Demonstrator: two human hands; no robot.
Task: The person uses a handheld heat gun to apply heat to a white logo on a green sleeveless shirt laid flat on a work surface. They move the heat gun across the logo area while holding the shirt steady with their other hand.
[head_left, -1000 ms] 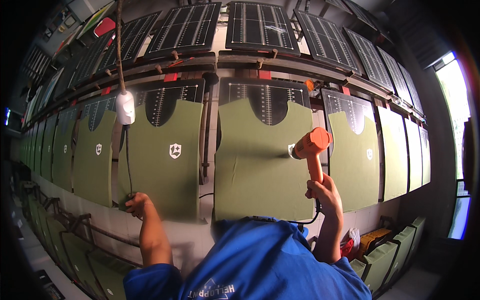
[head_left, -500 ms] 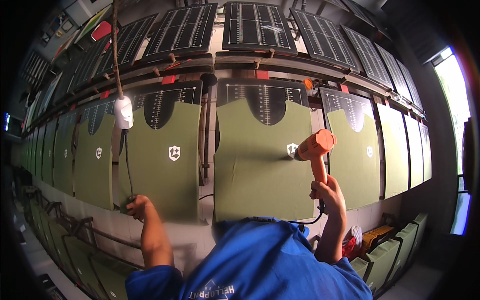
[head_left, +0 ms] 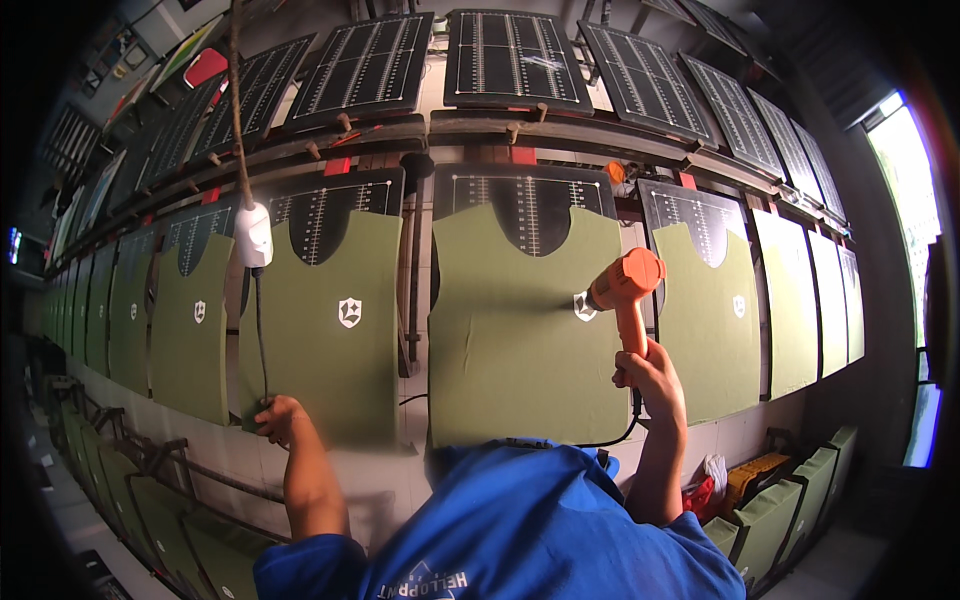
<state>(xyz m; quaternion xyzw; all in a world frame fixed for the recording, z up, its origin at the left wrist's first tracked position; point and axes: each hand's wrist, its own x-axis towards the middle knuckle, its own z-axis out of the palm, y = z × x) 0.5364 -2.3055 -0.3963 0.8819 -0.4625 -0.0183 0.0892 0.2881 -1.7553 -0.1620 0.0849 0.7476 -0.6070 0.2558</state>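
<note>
My right hand (head_left: 655, 375) is closed around the handle of an orange heat gun (head_left: 634, 280). Its nozzle points left, close to a white shield emblem (head_left: 583, 308) on an olive-green shirt panel (head_left: 510, 360). That panel lies flat over a black board marked with white rulers. My left hand (head_left: 281, 420) is closed on a black cord (head_left: 261, 340), beside the lower left corner of the neighbouring green panel (head_left: 330, 390). The cord hangs from a white socket block (head_left: 256, 238), which is suspended from a brown cable. A similar emblem (head_left: 350, 313) marks this neighbouring panel.
Further green panels on boards run off to the left (head_left: 190, 340) and right (head_left: 705, 340). Behind a dark rail (head_left: 480, 125) stands a row of bare ruled boards (head_left: 515, 60). More green-covered boards (head_left: 785, 515) and a yellow crate (head_left: 752, 478) are at the lower right.
The heat gun has shifted slightly up and left with my right hand, its nozzle still by the emblem. The socket block has swung a little right and down. My left hand keeps its grip.
</note>
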